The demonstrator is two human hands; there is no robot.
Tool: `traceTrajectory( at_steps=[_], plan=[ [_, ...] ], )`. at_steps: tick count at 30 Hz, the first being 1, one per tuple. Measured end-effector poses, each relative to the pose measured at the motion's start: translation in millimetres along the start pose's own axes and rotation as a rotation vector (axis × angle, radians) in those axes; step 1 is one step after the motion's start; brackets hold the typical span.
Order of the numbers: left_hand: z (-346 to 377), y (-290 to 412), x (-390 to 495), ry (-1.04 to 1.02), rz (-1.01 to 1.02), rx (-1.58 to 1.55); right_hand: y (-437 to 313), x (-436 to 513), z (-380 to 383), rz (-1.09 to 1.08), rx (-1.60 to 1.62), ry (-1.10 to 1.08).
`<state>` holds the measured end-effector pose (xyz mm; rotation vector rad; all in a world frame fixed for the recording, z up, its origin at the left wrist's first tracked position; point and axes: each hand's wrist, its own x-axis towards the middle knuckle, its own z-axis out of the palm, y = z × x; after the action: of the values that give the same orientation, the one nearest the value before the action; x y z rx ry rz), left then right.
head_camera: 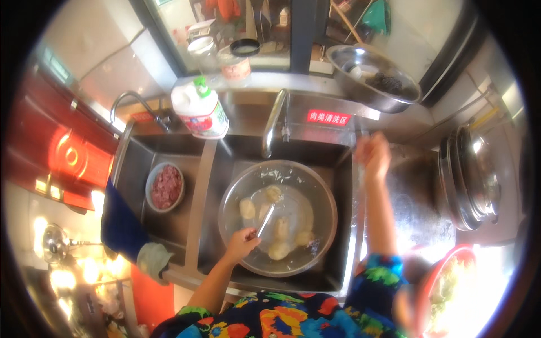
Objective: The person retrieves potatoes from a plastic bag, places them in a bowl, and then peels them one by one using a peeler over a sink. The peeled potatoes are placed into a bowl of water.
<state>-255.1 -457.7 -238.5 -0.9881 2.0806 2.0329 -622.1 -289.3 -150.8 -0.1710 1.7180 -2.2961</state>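
My left hand [243,244] grips a slim metal utensil [266,219], perhaps a knife or peeler, over the near left part of a large round metal basin [331,219]. The basin stands in the right sink and holds water with several pale peeled vegetables, possibly potatoes, such as one at the left [247,208]. My right hand [374,154] is raised past the sink's right edge, near the back. Motion blur leaves its fingers unclear.
A bowl of cut raw meat [165,188] sits in the left sink. Behind are a faucet [274,122], a pump bottle [202,110] and a metal bowl [372,99]. Metal basins [469,181] lean at right, near a red-rimmed basin of greens [431,283]. Another person's sleeve [122,224] reaches in at left.
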Motion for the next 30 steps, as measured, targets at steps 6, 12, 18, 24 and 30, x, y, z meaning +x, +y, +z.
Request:
traceTrajectory(
  at_steps=[6, 12, 18, 24, 30],
  plan=[
    [25.6, -15.4, 19.9, -0.239, -0.026, -0.142, 147.8, -202.8, 31.7, 0.843, -0.187, -0.851],
    [17.9, -78.4, 47.2, -0.093, -0.154, 0.082, 230.0, -223.8, 21.0, 1.011, 0.005, -0.161],
    [16.5, -129.1, 72.6, -0.052, -0.308, 0.332, 267.7, -205.7, -6.0, 0.99, -0.129, 0.198],
    [68.9, -180.3, 85.7, -0.283, -0.263, 0.594, 287.2, -199.8, -20.4, 1.001, -0.401, 0.169],
    [85.8, -148.9, 96.0, -0.571, -0.292, 0.838, 264.9, -185.9, -29.3, 0.838, -0.924, 0.056]
  ],
)
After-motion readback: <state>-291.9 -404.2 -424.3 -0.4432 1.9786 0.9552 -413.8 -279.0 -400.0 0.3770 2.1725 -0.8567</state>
